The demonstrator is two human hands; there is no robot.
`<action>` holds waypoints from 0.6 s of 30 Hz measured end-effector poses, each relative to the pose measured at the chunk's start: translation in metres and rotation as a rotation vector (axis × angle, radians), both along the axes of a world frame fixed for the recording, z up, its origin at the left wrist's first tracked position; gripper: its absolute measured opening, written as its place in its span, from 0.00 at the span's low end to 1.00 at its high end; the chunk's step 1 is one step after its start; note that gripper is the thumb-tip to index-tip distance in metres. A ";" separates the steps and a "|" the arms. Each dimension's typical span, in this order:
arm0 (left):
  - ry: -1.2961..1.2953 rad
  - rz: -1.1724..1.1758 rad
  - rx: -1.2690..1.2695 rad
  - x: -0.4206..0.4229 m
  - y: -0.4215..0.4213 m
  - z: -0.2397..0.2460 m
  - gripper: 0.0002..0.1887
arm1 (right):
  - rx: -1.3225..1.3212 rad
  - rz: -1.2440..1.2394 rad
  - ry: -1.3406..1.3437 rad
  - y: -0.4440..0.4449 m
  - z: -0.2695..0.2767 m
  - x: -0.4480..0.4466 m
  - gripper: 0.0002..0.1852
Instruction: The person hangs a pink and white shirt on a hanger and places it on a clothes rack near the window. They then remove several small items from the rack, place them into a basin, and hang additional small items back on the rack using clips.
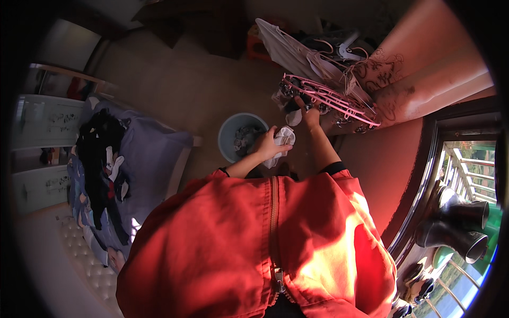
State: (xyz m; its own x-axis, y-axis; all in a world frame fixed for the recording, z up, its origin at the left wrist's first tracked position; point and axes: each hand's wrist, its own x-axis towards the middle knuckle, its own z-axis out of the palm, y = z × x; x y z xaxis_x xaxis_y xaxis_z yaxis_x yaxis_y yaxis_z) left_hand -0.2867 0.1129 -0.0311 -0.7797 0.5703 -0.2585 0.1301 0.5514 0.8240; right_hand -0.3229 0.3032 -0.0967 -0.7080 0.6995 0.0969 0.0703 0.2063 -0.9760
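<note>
My left hand (272,146) is closed around a bunched white and grey cloth item (284,139), perhaps a sock, beside a light blue round basin (224,137) on the floor. Crumpled grey laundry (245,139) lies inside the basin. My right hand (310,113) reaches to the underside of a pink hanging drying rack with clips (330,97). Its fingers are partly hidden by the rack, and whether they grip anything cannot be made out. Dark and pale small garments (293,116) hang from the rack close to these fingers.
At left stands a bed with a purple-grey sheet (153,151) and piled dark clothes (97,159). A pale garment (278,43) hangs behind the rack. An orange stool (256,45) is farther off. Black boots (451,234) stand at the window on the right, beside the red wall (387,159).
</note>
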 end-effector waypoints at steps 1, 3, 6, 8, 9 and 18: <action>0.020 0.025 0.000 -0.002 0.001 0.003 0.43 | -0.007 -0.009 0.038 -0.002 0.002 0.000 0.28; 0.082 -0.001 0.044 -0.006 0.002 0.012 0.49 | -0.091 -0.029 0.035 -0.006 0.009 0.003 0.28; 0.088 -0.017 0.011 -0.011 0.008 0.026 0.56 | -0.216 -0.028 -0.035 -0.015 0.022 0.007 0.21; 0.087 -0.004 -0.012 -0.014 0.014 0.032 0.60 | -0.302 0.082 0.048 -0.022 0.033 0.012 0.14; 0.035 -0.004 -0.046 -0.017 0.017 0.033 0.61 | -0.346 0.129 0.087 -0.026 0.039 0.013 0.11; 0.115 -0.027 0.002 -0.045 0.027 0.023 0.48 | -0.497 0.274 0.077 -0.045 0.086 0.035 0.12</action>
State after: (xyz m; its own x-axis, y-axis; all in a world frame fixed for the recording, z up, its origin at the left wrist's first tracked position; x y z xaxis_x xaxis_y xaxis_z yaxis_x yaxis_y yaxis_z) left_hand -0.3316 0.1400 -0.0079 -0.7886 0.5917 -0.1670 0.2389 0.5452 0.8036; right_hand -0.2882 0.2582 -0.0108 -0.8737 0.4666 -0.1378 0.0032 -0.2777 -0.9607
